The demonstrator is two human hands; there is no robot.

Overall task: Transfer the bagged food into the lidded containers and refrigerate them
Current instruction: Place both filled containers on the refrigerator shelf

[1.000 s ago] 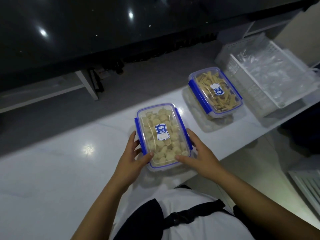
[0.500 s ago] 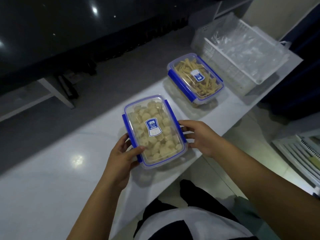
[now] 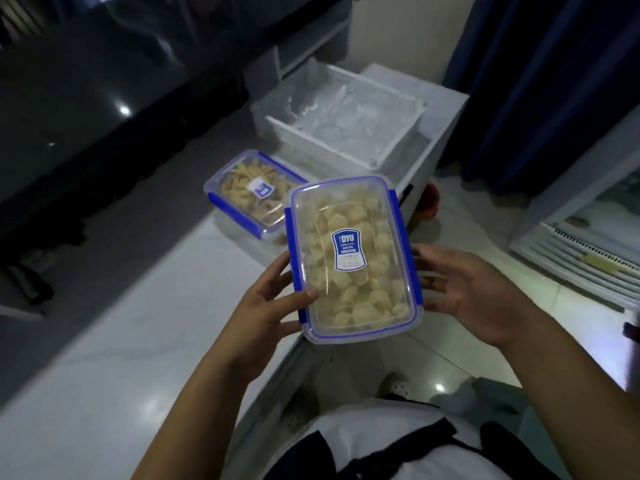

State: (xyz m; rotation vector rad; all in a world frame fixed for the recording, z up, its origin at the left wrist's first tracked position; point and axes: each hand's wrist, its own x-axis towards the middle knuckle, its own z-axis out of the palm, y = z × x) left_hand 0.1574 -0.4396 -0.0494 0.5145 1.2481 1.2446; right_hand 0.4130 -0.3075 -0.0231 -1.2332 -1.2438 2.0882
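Head view: left hand (image 3: 266,317) grips lidded container (image 3: 349,258) (thumb atop); right hand (image 3: 474,292) apparently open alongside.

Dim room: white counter (image 3: 114,344), glossy tiled floor (image 3: 460,216), dark blue curtain (image 3: 554,81), pale wall (image 3: 405,32), white louvred panel (image 3: 581,261) at right.

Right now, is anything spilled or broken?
Nothing stands out. The held container is lidded, its food inside, gripped by the left hand; the right hand is beside it. The second container sits closed on the counter.
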